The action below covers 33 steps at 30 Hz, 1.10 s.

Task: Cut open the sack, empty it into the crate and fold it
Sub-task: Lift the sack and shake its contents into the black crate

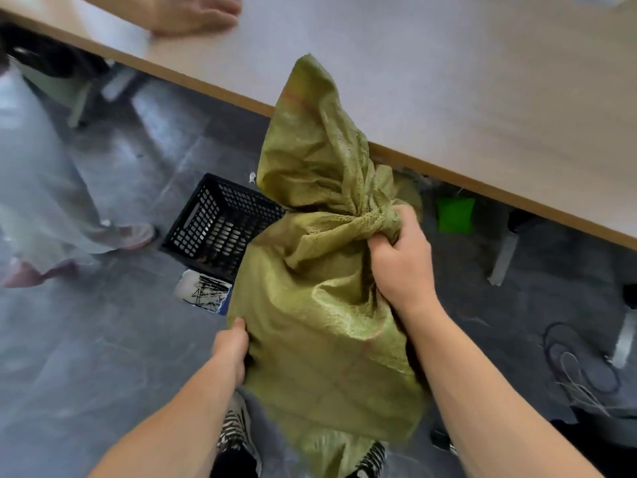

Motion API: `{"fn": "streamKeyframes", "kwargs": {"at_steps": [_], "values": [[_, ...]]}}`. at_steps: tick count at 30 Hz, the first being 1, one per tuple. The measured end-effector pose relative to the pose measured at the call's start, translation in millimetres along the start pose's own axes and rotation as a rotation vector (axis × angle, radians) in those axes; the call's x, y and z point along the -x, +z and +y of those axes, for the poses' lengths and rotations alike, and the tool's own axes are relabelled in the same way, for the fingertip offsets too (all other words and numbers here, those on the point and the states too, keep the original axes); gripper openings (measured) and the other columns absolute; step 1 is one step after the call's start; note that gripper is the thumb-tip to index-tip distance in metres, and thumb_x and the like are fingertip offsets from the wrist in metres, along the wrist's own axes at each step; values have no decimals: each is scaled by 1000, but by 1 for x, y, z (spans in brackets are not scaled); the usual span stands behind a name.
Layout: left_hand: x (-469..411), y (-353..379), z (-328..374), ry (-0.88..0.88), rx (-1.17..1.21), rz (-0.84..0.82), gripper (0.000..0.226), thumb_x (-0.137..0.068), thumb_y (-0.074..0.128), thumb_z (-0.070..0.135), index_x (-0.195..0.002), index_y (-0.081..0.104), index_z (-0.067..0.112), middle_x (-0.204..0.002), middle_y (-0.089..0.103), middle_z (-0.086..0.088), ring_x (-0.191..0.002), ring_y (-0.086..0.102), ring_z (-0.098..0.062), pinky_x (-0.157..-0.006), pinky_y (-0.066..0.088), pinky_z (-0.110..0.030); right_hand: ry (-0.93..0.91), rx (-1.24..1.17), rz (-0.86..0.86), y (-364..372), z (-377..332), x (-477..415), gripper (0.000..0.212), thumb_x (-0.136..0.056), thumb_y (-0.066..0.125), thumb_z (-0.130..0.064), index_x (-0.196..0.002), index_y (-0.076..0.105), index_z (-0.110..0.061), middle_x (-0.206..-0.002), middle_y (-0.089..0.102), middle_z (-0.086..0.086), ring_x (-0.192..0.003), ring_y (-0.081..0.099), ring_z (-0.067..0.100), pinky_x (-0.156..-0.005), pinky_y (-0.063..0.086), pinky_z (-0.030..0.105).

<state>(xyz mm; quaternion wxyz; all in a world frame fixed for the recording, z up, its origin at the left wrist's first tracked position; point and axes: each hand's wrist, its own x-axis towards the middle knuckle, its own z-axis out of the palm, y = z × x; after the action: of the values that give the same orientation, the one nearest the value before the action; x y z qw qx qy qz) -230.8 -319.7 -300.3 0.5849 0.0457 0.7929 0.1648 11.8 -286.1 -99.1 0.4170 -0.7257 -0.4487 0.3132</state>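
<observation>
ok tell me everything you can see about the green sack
The sack is olive-green woven plastic, creased and shiny, with faint reddish lines. It is bulky and full below, gathered into a twisted neck, with the loose top flopping up over the table edge. The right hand has a closed grip on the neck; the left hand presses its lower side. It hangs above the floor, beside the black crate. No cut shows.

Your sack (320, 305) overhangs the crate (220, 225), covering its right side; left of the sack the crate mouth lies open.
</observation>
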Motion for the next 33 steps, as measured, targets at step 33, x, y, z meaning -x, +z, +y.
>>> {"fn": "streamKeyframes", "kwargs": {"at_steps": [33], "values": [[-23,-110,141,-25,648,226,59,-102,43,43,-155,23,29,-161,27,2,-146,32,-27,-119,24,-53,228,950,-960,323,6,-113,72,-100,36,-55,-159,5,-29,-167,14,3,-151,16,39,-118,20,61]]}}
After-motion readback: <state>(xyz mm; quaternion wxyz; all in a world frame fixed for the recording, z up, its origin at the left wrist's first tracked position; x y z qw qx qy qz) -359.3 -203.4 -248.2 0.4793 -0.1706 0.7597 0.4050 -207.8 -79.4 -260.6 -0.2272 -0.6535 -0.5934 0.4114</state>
